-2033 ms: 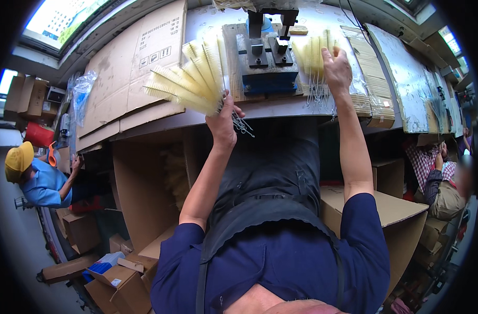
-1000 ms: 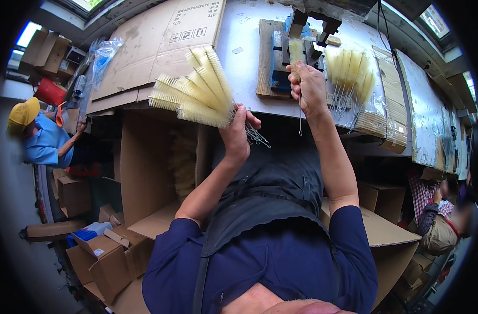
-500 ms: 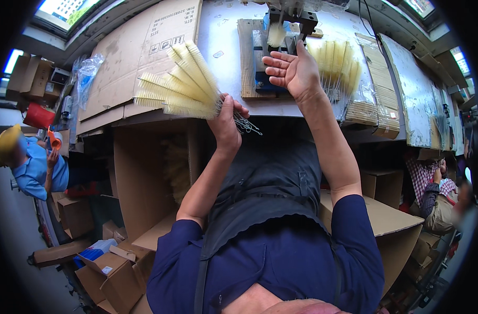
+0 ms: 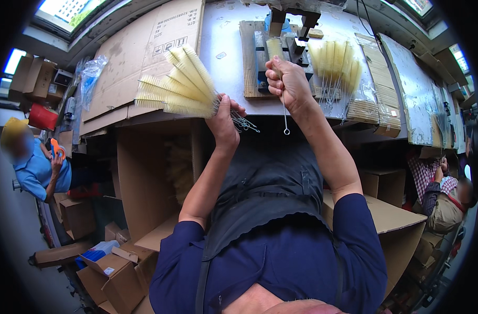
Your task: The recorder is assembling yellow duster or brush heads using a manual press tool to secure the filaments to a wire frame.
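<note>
Half a second ago the right hand (image 4: 288, 83) lay palm up and open in front of the press (image 4: 281, 44); now it is closed in a fist around a single brush (image 4: 277, 63), with the pale bristle end sticking up out of the fist toward the press and the thin wire stem hanging down below it, ending in a small loop. The left hand has barely moved and the fan it holds points the same way.

Nearest, both forearms rise bare from dark blue sleeves over a black apron (image 4: 270, 183). The left hand (image 4: 223, 118) is raised left of the press, fingers wrapped tight round the twisted wire stems of a bundle (image 4: 179, 91) of brushes; their cream, fuzzy, cylinder-shaped heads fan out up and to the left, while the wire ends poke out to the right of the fist. The right arm reaches higher, wrist bent, knuckles toward the press.

Under the bench (image 4: 223, 47), left of the press, stands an open brown cardboard box (image 4: 150, 183). The press is a blue and black metal block on a wooden board. Just right of it lies a pile (image 4: 336, 65) of more cream brushes with their wires pointing this way.
</note>
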Demonstrator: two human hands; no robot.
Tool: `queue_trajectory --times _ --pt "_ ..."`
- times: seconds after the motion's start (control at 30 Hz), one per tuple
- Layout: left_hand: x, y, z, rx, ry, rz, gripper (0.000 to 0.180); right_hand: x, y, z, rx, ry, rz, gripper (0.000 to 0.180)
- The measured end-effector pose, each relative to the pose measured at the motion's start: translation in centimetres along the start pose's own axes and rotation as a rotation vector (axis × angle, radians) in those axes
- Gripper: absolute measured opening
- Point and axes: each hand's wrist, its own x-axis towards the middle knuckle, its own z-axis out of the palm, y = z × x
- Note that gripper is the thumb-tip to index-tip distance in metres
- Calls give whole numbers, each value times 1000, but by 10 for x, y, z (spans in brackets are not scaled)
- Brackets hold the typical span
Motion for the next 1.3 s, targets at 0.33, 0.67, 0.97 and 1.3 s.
queue_trajectory --times 0.33,0.67,0.97,1.3 --pt "-1 -11 6 26 1 -33 3 -3 -18 -50 52 42 -77 27" --pt "-3 -13 6 61 2 -27 4 0 -30 -57 243 -61 28 26" --pt "-4 -15 13 141 30 33 14 -17 -36 -60 87 20 10 25" --pt "-8 -13 13 39 -55 -4 24 12 -83 -136 -1182 699 -791 69"
